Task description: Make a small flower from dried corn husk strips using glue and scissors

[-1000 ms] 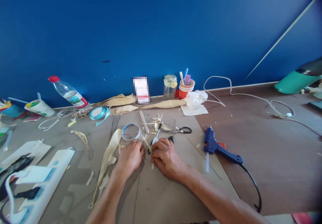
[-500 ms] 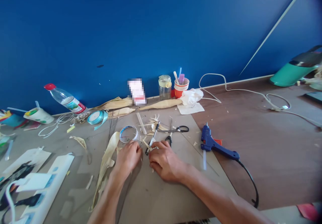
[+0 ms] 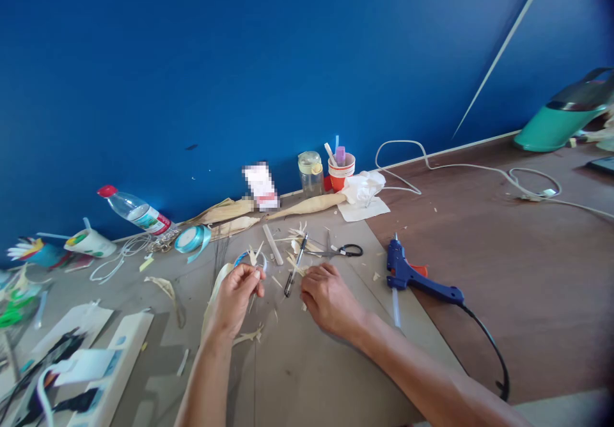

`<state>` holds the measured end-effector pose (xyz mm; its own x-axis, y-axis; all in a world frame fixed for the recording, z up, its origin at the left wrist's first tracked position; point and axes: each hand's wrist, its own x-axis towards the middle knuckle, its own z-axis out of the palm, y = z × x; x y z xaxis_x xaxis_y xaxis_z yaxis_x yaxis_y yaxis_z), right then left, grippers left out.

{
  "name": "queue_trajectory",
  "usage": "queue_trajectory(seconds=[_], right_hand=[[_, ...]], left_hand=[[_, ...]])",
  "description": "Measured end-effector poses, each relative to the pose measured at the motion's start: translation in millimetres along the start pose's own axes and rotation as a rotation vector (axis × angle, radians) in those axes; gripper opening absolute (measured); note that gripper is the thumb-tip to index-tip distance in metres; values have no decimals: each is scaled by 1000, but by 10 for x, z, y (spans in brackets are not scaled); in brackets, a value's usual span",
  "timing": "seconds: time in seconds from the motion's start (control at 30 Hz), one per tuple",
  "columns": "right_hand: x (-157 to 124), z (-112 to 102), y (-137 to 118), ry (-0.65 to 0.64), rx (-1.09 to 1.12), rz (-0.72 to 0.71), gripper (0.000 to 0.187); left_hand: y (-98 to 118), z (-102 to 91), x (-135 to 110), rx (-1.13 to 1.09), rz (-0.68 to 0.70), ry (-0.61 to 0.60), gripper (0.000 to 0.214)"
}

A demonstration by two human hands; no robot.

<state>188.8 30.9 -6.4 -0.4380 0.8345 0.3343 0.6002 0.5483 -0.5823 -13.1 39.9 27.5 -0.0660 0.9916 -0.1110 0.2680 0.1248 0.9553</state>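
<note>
My left hand (image 3: 240, 294) is raised a little over the table, thumb and fingers pinched on a small pale piece of dried corn husk (image 3: 254, 257) with pointed ends. Just behind it lies a blue-and-white tape roll (image 3: 261, 261), partly hidden. My right hand (image 3: 330, 296) rests low on the table with its fingers curled; anything inside them is hidden. Pale husk scraps (image 3: 296, 264) lie by its fingertips. Between the hands is a black pen (image 3: 289, 281), and black-handled scissors (image 3: 350, 250) lie beyond the right hand.
A blue glue gun (image 3: 407, 278) with a cord lies on the right. Behind stand a jar (image 3: 311, 178), paper cups (image 3: 341, 174) and a tilted bottle (image 3: 141, 213). Ribbon (image 3: 188, 240) and a power strip (image 3: 122, 350) are on the left; a green kettle (image 3: 551, 123) is far right.
My left hand has lifted and turned, and the husk piece now shows above its fingers. My right hand has shifted slightly right in view. The camera view has tilted a little.
</note>
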Motion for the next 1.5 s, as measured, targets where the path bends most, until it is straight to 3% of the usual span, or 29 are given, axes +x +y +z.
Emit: queue_trajectory(seconds=[0.17, 0.23, 0.53, 0.77, 0.97, 1.1, 1.33, 1.5], right_hand=[[33, -143, -53, 187, 180, 8, 12], [39, -203, -80, 187, 322, 29, 12], [27, -303, -98, -151, 789, -64, 14], [43, -260, -89, -105, 646, 48, 14], [39, -222, -22, 63, 705, 177, 17], [42, -204, -10, 68, 820, 221, 20], [30, -166, -39, 39, 823, 115, 22], [17, -178, -42, 139, 619, 110, 16]], left_hand=[[34, 46, -48, -258, -50, -140, 23], [29, 92, -69, -281, -56, -204, 24], [25, 302, -239, -303, -91, -507, 29], [11, 366, -237, -185, -66, -514, 29], [-44, 318, -180, -282, -3, -268, 25], [-58, 302, -164, -246, 17, -183, 22], [-54, 316, -162, -413, -42, -270, 31], [-41, 332, -159, -557, -105, -260, 21]])
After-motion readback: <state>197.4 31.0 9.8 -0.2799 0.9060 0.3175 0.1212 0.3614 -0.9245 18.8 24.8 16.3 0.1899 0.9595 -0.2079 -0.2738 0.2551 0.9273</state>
